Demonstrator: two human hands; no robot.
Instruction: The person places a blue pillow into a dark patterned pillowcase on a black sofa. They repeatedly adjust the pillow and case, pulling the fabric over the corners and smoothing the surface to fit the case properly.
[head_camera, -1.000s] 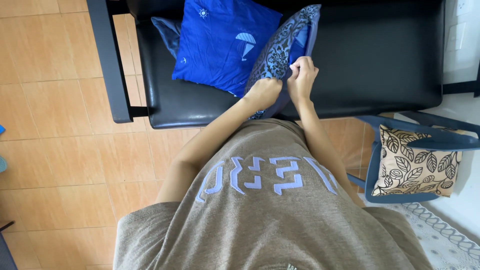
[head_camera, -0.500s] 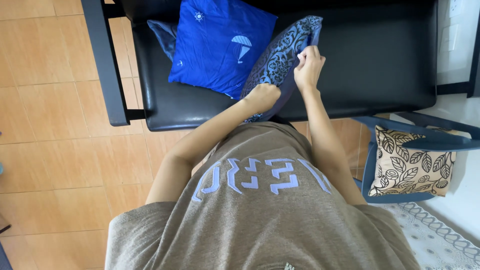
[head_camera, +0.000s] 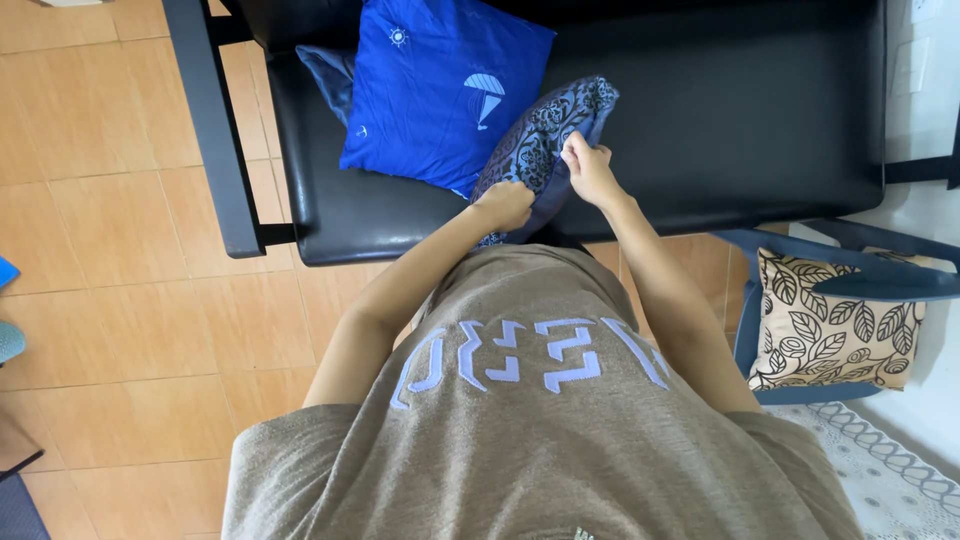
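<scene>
Black sofa (head_camera: 720, 120); both hands (left (head_camera: 503, 204), right (head_camera: 588, 170)) clamped on patterned cushion (head_camera: 540, 135).

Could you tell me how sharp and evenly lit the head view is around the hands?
Head view: soft daylight, no harsh shadows; left hand, right hand and patterned cushion reasonably sharp; faint sheen on the black sofa seat; wide-angle bending at the edges.

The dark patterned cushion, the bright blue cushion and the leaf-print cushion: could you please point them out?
dark patterned cushion (head_camera: 535, 135), head view, on its floral face.
bright blue cushion (head_camera: 430, 95), head view, mid-face.
leaf-print cushion (head_camera: 835, 325), head view, its centre.
</scene>
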